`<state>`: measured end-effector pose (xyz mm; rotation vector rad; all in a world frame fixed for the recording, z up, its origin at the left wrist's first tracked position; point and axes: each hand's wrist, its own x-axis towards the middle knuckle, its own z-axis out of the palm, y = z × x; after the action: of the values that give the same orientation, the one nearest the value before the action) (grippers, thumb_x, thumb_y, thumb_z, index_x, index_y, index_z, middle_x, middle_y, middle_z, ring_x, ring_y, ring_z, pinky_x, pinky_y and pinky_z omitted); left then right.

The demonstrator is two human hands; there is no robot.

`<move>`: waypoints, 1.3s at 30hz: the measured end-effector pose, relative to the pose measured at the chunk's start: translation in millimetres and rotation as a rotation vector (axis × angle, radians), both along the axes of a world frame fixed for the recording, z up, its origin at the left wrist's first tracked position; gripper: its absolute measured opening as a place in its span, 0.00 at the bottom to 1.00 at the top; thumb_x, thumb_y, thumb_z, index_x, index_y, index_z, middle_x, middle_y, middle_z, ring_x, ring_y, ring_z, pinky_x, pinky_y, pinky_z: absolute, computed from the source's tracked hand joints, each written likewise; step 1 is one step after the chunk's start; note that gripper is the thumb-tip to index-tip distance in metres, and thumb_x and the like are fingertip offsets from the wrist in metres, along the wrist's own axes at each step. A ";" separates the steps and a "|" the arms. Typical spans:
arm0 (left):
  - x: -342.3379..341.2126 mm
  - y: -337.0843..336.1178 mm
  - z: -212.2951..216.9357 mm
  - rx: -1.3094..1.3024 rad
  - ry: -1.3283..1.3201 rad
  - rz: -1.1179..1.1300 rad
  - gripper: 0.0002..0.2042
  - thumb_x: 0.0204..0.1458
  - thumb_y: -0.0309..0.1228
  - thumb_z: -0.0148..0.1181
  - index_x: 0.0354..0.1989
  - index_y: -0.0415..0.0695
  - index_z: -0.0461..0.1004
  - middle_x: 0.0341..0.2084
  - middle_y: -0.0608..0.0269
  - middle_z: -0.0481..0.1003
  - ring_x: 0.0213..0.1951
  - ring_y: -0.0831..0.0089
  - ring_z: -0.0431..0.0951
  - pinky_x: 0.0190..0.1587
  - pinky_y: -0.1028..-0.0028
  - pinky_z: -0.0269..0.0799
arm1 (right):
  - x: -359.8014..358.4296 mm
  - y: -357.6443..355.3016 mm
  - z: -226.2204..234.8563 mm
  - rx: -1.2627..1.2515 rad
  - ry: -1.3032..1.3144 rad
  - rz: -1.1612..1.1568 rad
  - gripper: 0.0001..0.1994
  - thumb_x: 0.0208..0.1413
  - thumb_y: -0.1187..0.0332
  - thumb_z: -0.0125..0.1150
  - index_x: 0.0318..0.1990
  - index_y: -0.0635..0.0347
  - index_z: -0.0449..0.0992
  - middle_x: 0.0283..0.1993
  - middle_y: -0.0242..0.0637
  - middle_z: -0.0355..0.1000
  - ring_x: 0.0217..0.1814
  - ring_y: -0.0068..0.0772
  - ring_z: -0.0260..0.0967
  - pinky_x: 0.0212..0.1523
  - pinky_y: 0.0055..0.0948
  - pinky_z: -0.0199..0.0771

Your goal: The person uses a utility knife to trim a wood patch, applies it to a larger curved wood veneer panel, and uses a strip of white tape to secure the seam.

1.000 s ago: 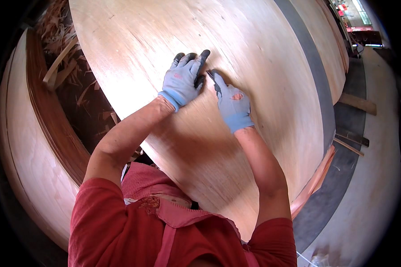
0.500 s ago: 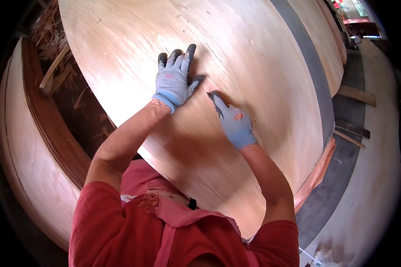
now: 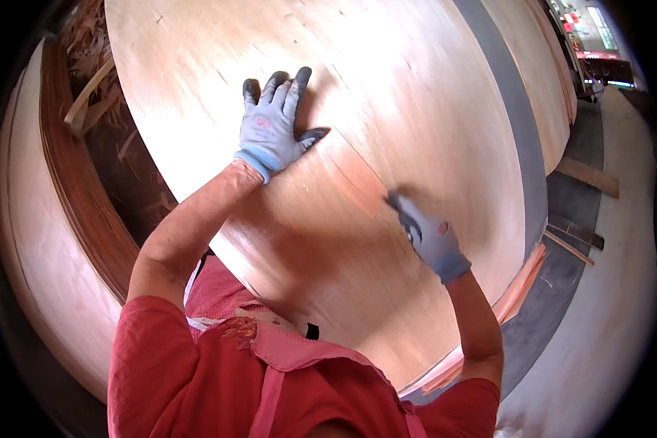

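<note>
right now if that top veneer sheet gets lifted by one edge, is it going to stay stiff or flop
Probably flop: the top veneer sheet looks very thin, as the layered edges of the stack suggest. It seems light for its span, though awkward, being so wide. The left hand lies flat on it while the right hand is blurred; a split-like line hints it tears easily.

Both hands (image 3: pixel 274 128) on veneer sheet (image 3: pixel 431 95)

Both gloved hands, left hand (image 3: pixel 274 128) and right hand (image 3: pixel 428 235), press flat on the veneer sheet (image 3: pixel 416 95).
</note>
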<state>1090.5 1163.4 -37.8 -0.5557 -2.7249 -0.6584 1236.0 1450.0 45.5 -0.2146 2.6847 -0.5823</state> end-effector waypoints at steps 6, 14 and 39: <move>0.4 -4.1 -3.4 -0.012 -0.028 0.009 0.49 0.46 0.59 0.63 0.72 0.47 0.47 0.57 0.50 0.67 0.64 0.54 0.61 0.67 0.44 0.44 | -106.1 -75.1 -19.4 0.047 0.233 0.150 0.25 0.61 0.73 0.49 0.64 0.34 0.65 0.35 0.43 0.76 0.34 0.45 0.75 0.33 0.43 0.75; -1.1 -7.7 -5.9 0.018 -0.055 -0.026 0.47 0.46 0.56 0.63 0.72 0.50 0.49 0.57 0.55 0.68 0.65 0.55 0.61 0.68 0.43 0.41 | -151.4 -97.8 -43.7 0.376 0.186 0.397 0.28 0.60 0.71 0.47 0.66 0.27 0.62 0.34 0.43 0.74 0.33 0.48 0.74 0.32 0.45 0.75; 0.9 -1.9 -3.9 -0.163 -0.032 -0.034 0.34 0.52 0.61 0.55 0.62 0.53 0.68 0.59 0.56 0.66 0.67 0.55 0.57 0.67 0.40 0.40 | 76.6 -32.6 -53.6 0.461 0.135 -0.168 0.31 0.58 0.70 0.50 0.70 0.31 0.57 0.43 0.43 0.77 0.33 0.47 0.75 0.33 0.39 0.74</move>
<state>1091.4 1161.5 -41.7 -0.6359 -2.8221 -0.4595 1312.7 1417.4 -8.1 0.1027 2.8953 0.0186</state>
